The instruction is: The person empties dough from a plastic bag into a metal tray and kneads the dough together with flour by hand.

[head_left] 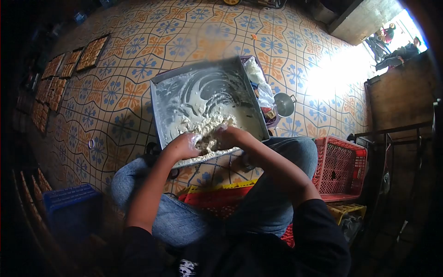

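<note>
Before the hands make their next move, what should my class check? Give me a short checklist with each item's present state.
1. Left hand and right hand both at the pale dough: ok.
2. Dough gathered towards the tray's near side: ok.
3. Dough smooth: not ok, it looks lumpy.
4. Tray floor free of residue: not ok, pale smears spread across it.
5. Metal pot apart from the tray: ok.
6. Tray steady: cannot tell, its support is mostly hidden.

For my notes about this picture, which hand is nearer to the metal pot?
Right. The right hand is at the dough, left of the metal pot; the left hand is farther left, also at the dough.
</note>
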{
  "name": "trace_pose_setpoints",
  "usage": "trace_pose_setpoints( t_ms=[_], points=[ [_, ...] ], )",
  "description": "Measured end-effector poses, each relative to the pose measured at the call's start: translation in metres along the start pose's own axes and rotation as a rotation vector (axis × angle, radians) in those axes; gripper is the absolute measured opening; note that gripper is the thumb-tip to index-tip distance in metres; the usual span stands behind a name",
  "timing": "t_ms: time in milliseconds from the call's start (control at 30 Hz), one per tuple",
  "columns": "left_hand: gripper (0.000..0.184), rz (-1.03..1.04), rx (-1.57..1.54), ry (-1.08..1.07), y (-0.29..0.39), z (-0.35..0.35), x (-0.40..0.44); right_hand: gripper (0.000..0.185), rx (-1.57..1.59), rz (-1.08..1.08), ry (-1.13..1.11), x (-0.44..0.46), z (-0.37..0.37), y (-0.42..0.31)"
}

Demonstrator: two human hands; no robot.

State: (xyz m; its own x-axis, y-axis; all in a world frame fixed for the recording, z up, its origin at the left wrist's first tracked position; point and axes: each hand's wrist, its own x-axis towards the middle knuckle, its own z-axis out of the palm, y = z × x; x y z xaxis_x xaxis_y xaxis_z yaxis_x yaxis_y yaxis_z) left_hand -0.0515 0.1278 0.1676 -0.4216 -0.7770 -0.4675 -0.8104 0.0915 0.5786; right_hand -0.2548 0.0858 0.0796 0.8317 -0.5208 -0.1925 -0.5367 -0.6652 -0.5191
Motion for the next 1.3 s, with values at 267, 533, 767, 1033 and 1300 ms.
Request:
trace_pose_setpoints(
  t_ms=[267, 533, 767, 1033, 1300],
  points=[
    [0.055, 0.033, 0.034, 0.300, -0.048, 0.020, 0.036, 0.045, -0.143, 0.337, 0.234, -0.006, 0.008, 0.048],
    [0.058, -0.113, 0.146, 0.269, -0.080, 0.082, 0.061, 0.032, -0.096, 0.278, 0.315, 0.021, 0.082, 0.050],
    [0.053, -0.201, -0.081, 0.086, -0.071, 0.096, 0.063, 0.022, 0.037, 0.331, 0.098, 0.022, 0.093, 0.043],
    [0.051, -0.121, -0.215, 0.281, -0.037, 0.035, 0.043, 0.017, -0.018, 0.450, 0.363, 0.010, -0.023, -0.007],
    [0.039, -0.094, -0.174, 0.408, -0.048, -0.024, 0.020, 0.021, -0.026, -0.005, 0.094, 0.003, 0.017, -0.034]
  ],
)
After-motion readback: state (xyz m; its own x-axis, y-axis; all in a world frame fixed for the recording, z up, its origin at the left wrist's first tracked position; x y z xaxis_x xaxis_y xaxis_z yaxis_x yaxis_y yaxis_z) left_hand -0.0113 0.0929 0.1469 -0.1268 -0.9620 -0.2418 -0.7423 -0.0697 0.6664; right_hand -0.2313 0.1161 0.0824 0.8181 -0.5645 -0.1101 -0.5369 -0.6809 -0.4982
